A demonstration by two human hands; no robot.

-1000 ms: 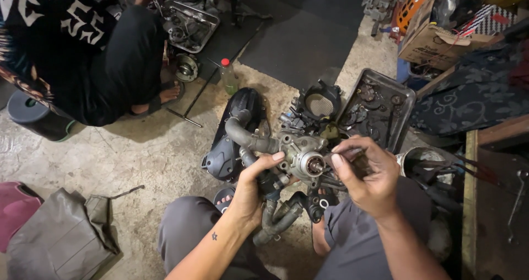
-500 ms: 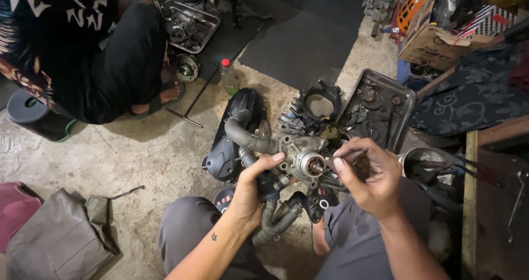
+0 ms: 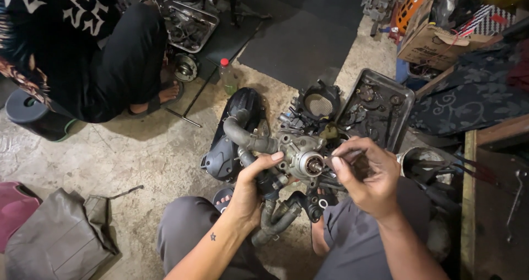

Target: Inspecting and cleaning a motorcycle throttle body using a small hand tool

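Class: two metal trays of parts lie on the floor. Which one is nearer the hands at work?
The dark tray, just beyond the right hand. The shinier tray lies farther off, beside the seated person.

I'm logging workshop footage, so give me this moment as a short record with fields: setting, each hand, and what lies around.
setting: concrete workshop floor, person seated over the work
left hand: grips the grey metal pump housing with rubber hoses from its left side
right hand: pinches a small thin tool by the housing's round opening
behind: black plastic engine cover, dark metal parts tray
far left: another person in black clothes, seated
bottom left: grey folded cloth
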